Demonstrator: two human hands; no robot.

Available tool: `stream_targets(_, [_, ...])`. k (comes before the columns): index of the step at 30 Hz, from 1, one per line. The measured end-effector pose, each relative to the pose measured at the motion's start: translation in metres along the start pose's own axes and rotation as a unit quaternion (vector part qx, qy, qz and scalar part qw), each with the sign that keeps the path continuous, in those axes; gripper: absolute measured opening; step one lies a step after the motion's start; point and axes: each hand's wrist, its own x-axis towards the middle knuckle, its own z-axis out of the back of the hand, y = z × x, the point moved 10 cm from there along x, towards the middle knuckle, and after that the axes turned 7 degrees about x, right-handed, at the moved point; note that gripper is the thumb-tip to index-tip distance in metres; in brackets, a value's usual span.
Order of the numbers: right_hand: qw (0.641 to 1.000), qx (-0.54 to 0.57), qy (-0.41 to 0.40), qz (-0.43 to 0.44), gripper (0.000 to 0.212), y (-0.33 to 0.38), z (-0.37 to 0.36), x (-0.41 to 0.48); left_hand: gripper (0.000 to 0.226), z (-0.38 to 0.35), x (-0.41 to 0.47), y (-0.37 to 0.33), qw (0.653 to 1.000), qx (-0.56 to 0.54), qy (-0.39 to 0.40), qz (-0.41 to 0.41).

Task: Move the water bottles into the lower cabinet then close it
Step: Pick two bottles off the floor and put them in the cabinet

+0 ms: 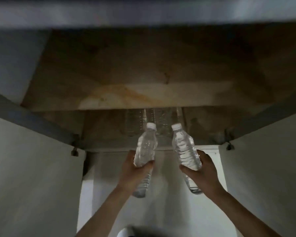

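With left grip (135, 170) wrapped round the left bottle (146, 147) and right grip (203, 170) round the right bottle (184, 149), held cap-first just before the open lower cabinet (106, 127) (doors (32, 168) swung wide), likely for sliding in beside the stored bottles (162, 120).

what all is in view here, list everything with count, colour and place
lower cabinet: one, grey walls, open, straight ahead
shelf: one, brown and stained, inside the lower cabinet
stored bottles: several, exact count unclear, clear, below the shelf
cabinet doors: two, white, swung open on either side
water bottle in left hand: one, clear with white cap, cap pointing at the opening
water bottle in right hand: one, clear with white cap, cap pointing at the opening
left hand: one, grips its bottle
right hand: one, grips its bottle
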Motion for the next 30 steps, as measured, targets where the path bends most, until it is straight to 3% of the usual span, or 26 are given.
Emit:
stream_targets(2, [1.000, 0.010, -0.003, 0.016, 0.043, -0.027, -0.018, 0.029, 0.034, -0.016, 0.039, 0.023, 1.000, -0.019, 0.023, -0.004])
stream_targets(5, [0.999, 0.044, -0.003, 0.029, 0.036, -0.060, -0.039, 0.067, 0.053, -0.031, 0.090, 0.048, 0.999, -0.030, 0.008, -0.044])
stream_targets(9, [0.995, 0.065, -0.030, 0.071, 0.041, -0.083, -0.055, 0.099, 0.036, -0.036, 0.130, 0.060, 0.992, -0.053, -0.041, -0.111])
stream_targets(12, [0.992, 0.075, -0.029, 0.096, 0.034, -0.090, -0.061, 0.112, 0.038, -0.039, 0.148, 0.063, 0.983, -0.072, -0.055, -0.158])
stream_targets(19, [0.989, 0.086, -0.037, 0.113, 0.037, -0.090, -0.050, 0.128, 0.032, -0.032, 0.168, 0.045, 0.975, -0.114, -0.075, -0.175])
stream_targets(25, [0.985, 0.130, -0.037, 0.110, 0.037, -0.057, -0.042, 0.173, 0.031, -0.020, 0.189, -0.010, 0.971, -0.005, -0.109, -0.213])
stream_targets(30, [0.987, 0.101, -0.038, 0.119, 0.022, -0.036, -0.055, 0.219, 0.037, -0.024, 0.212, -0.038, 0.956, 0.082, -0.171, -0.224])
